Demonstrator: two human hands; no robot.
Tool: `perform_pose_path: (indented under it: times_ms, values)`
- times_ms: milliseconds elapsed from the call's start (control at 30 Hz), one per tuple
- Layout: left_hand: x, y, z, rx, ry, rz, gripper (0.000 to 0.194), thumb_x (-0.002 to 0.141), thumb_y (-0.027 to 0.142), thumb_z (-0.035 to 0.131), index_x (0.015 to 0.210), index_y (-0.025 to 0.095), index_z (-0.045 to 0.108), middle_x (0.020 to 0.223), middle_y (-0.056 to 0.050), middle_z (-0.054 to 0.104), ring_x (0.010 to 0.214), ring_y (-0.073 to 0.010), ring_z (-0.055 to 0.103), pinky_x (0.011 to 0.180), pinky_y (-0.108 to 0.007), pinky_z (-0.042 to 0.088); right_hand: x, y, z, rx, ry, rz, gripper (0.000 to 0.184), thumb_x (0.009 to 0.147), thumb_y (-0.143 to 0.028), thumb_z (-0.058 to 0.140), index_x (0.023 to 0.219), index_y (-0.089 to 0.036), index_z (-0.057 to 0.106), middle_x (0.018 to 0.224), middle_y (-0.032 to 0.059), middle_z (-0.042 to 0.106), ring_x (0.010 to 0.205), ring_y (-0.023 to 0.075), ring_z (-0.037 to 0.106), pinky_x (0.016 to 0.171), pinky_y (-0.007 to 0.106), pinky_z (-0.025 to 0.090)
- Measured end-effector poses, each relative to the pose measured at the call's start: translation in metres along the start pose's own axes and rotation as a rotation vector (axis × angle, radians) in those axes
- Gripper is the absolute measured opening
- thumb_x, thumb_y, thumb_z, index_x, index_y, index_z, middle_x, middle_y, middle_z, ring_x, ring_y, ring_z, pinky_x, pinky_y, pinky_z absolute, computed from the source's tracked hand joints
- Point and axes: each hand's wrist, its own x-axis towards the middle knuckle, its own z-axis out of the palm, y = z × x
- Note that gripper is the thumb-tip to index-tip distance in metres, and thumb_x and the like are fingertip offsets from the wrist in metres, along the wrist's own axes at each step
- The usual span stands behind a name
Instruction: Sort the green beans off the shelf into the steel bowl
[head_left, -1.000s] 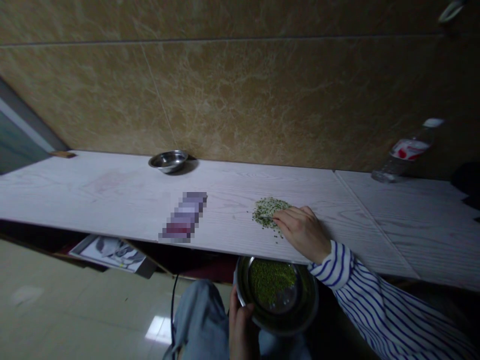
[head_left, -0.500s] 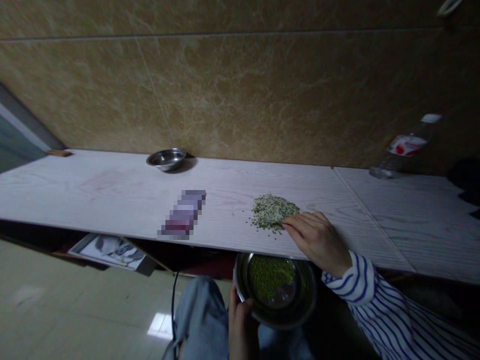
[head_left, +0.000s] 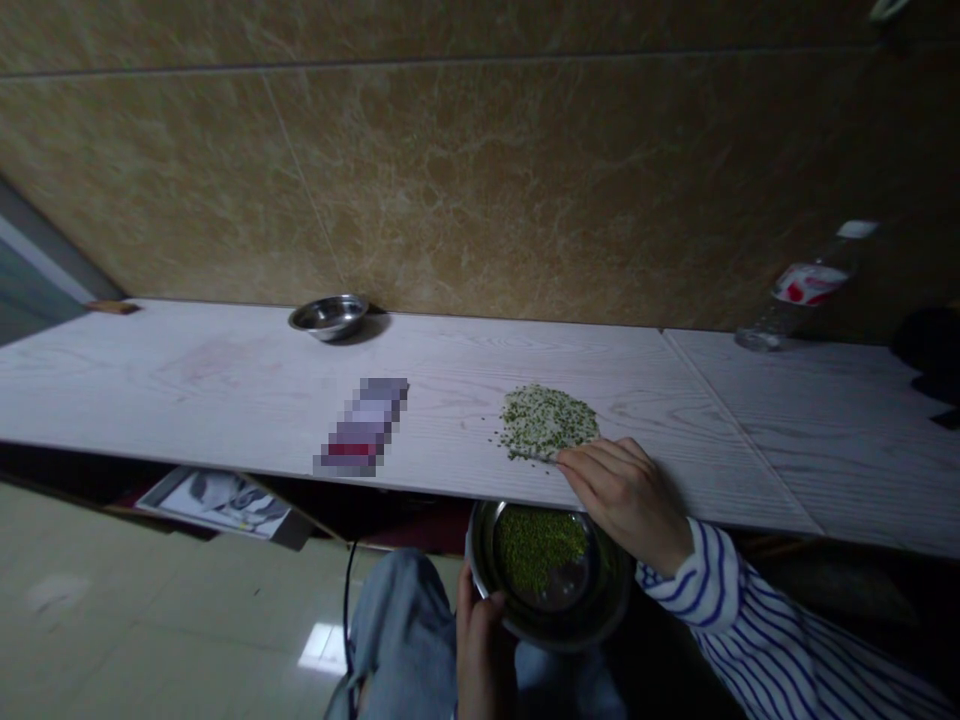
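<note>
Green-and-white grain pile (head_left: 549,418) on pale counter (head_left: 247,400), just right of frame centre. Right hand (head_left: 626,490) at its lower edge; can't tell if it's gripping anything. Left hand (head_left: 484,640) grasps rim of metal bowl (head_left: 616,600), bottom centre, green grains (head_left: 536,545) inside.

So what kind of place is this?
Maybe a room at home or a small shop: there's a long wooden counter against a marbled tile wall, and a shiny tiled floor.
</note>
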Motion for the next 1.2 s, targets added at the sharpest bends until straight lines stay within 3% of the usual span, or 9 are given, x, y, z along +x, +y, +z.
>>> perform_pose_path:
  times_ms: [133,467,733,900,1067,1200]
  values:
    - [0.001,-0.002,-0.003,0.031,-0.018,-0.002,0.056,0.07,0.034,0.073,0.125,0.025,0.065,0.117,-0.009,0.07,0.104,-0.03,0.066,0.081,-0.036,0.055,-0.002,0.002,-0.002,-0.001,0.026,0.01,0.015,0.1,-0.015,0.055,0.096,-0.019,0.069,0.087,0.0045,0.078,0.081,0.0204,0.067,0.074,0.034,0.036]
    - [-0.001,0.0,0.007,-0.016,0.081,0.027,0.045,0.062,0.027,0.075,0.107,0.028,0.073,0.096,-0.005,0.07,0.099,-0.0313,0.068,0.079,-0.038,0.056,-0.006,-0.009,-0.002,0.001,0.02,0.005,0.018,0.099,-0.012,0.055,0.09,-0.019,0.069,0.085,0.004,0.077,0.079,0.0194,0.066,0.074,0.034,0.037]
    - [-0.002,-0.001,0.005,0.029,0.078,0.045,0.047,0.065,0.031,0.074,0.113,0.028,0.073,0.103,-0.006,0.071,0.106,-0.0333,0.065,0.076,-0.037,0.055,-0.014,0.003,-0.008,-0.029,0.055,0.068,0.017,0.1,-0.016,0.054,0.095,-0.019,0.07,0.088,0.0052,0.078,0.081,0.0189,0.068,0.074,0.034,0.038]
    - [-0.003,0.001,0.005,0.068,0.065,0.049,0.049,0.068,0.033,0.073,0.117,0.028,0.071,0.109,-0.007,0.07,0.11,-0.0328,0.063,0.074,-0.034,0.054,-0.02,-0.002,-0.007,-0.013,0.039,0.057,0.018,0.1,-0.015,0.054,0.092,-0.019,0.069,0.087,0.0041,0.077,0.08,0.019,0.068,0.075,0.034,0.038]
    - [-0.006,0.002,0.007,0.038,0.077,0.023,0.051,0.067,0.033,0.074,0.118,0.03,0.071,0.108,-0.006,0.071,0.099,-0.0301,0.066,0.077,-0.037,0.054,-0.026,-0.003,-0.011,-0.005,0.057,0.077,0.016,0.1,-0.015,0.055,0.093,-0.019,0.069,0.087,0.0046,0.077,0.081,0.0192,0.068,0.075,0.034,0.039]
    - [-0.005,0.002,0.005,0.086,0.074,0.019,0.059,0.065,0.037,0.075,0.123,0.029,0.07,0.111,-0.008,0.071,0.106,-0.0336,0.065,0.077,-0.038,0.055,-0.029,0.002,-0.011,-0.037,0.062,0.123,0.017,0.101,-0.017,0.053,0.093,-0.02,0.068,0.086,0.0053,0.077,0.08,0.0197,0.068,0.075,0.034,0.039]
